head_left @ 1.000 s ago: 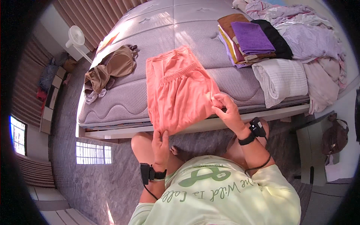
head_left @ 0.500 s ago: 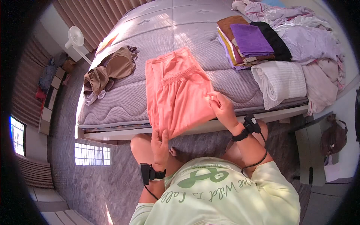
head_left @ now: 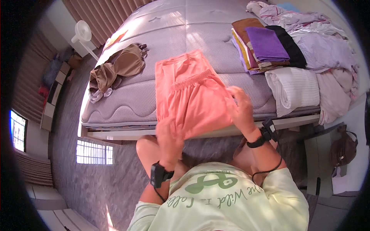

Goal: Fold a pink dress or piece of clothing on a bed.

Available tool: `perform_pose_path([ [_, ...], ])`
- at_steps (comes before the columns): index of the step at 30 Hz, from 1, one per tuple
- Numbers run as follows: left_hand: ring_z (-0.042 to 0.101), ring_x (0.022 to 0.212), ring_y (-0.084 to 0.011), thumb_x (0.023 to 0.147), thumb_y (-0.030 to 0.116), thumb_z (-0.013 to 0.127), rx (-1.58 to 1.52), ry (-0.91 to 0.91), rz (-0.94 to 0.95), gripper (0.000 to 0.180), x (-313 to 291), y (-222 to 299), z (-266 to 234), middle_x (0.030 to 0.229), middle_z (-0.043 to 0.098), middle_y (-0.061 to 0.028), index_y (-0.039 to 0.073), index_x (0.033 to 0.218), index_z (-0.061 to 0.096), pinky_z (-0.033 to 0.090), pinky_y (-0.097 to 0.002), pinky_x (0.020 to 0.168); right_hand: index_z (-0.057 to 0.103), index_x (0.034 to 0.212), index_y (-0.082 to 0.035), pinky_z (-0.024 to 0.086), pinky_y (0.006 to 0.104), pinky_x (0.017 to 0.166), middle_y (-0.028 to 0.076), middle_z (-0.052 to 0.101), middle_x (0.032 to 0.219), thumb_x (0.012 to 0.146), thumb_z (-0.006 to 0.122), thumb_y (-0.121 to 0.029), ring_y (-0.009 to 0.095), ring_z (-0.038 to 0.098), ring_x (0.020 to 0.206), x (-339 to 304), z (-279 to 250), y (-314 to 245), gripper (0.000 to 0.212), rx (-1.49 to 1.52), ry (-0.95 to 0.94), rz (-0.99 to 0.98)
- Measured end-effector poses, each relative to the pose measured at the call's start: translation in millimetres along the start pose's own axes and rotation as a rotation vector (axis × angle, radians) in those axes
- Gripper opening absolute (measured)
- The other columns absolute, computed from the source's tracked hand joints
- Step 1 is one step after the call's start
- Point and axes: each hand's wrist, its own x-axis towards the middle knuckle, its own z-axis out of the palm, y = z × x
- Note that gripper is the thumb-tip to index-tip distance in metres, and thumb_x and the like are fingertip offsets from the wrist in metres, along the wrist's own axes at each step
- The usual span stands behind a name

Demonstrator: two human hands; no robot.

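Salmon-pink elastic-waist pants, folded, lie at the near edge of the bed, their lower part hanging over it. The gathered waistband crosses the upper middle of the bundle. My left hand is at the lower left corner of the pants, smeared by motion, so its grip does not show. At the right edge of the pants, my right hand has its fingers bent and slightly blurred. Whether it pinches the cloth there I cannot tell. Both wrists wear black straps with small devices.
The grey quilted mattress holds brown bras on the left. Folded cloths, a purple one on top, are stacked at right beside a folded white towel. Rumpled laundry lies beyond. A white fan stands far left.
My left hand has moved up and slightly right over the lower corner of the pants. The right hand has opened out from its pinch and shifted a little right.
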Motion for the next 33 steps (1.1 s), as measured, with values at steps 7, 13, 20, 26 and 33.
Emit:
perform_pose_path([
  [7,0.032,0.137,-0.0317,0.090,0.015,0.049,0.066,-0.156,0.298,0.051,50,-17,66,0.143,0.041,-0.0162,0.001,0.138,0.041,0.023,-0.0434,0.113,0.049,0.130,0.002,0.026,0.0420,0.112,0.019,0.048,0.137,0.090,0.054,-0.031,0.032,0.042,0.130,18,78,-17,0.053,0.084,-0.340,-0.291],
  [13,0.025,0.142,-0.0284,0.095,0.035,0.044,0.298,-0.327,0.181,0.059,54,-31,60,0.151,0.032,-0.0131,0.005,0.144,0.035,0.017,-0.0434,0.116,0.039,0.140,0.000,0.017,0.0419,0.116,0.017,0.037,0.147,0.091,0.049,-0.046,0.030,0.028,0.140,23,82,0,0.069,-0.125,-0.470,-0.254],
  [20,0.024,0.142,-0.0299,0.092,0.035,0.049,0.250,-0.266,0.164,0.061,54,-59,40,0.152,0.031,-0.0118,0.005,0.144,0.036,0.014,-0.0431,0.117,0.041,0.139,-0.001,0.016,0.0428,0.116,0.016,0.038,0.146,0.089,0.051,-0.048,0.030,0.027,0.139,27,62,20,0.070,-0.246,-0.467,-0.272],
  [26,0.026,0.140,-0.0352,0.093,0.033,0.049,0.369,-0.184,0.131,0.054,43,-94,18,0.148,0.036,-0.0184,0.005,0.139,0.044,0.017,-0.0487,0.113,0.044,0.134,0.001,0.021,0.0463,0.113,0.018,0.041,0.142,0.088,0.055,-0.042,0.035,0.034,0.134,20,41,52,0.064,-0.347,-0.379,-0.246],
  [33,0.025,0.141,-0.0337,0.092,0.033,0.051,0.303,-0.072,0.195,0.056,52,-49,22,0.149,0.034,-0.0170,0.007,0.140,0.043,0.016,-0.0483,0.114,0.043,0.136,0.000,0.018,0.0461,0.114,0.018,0.039,0.145,0.090,0.056,-0.037,0.032,0.031,0.138,38,57,22,0.061,-0.153,-0.270,-0.338],
])
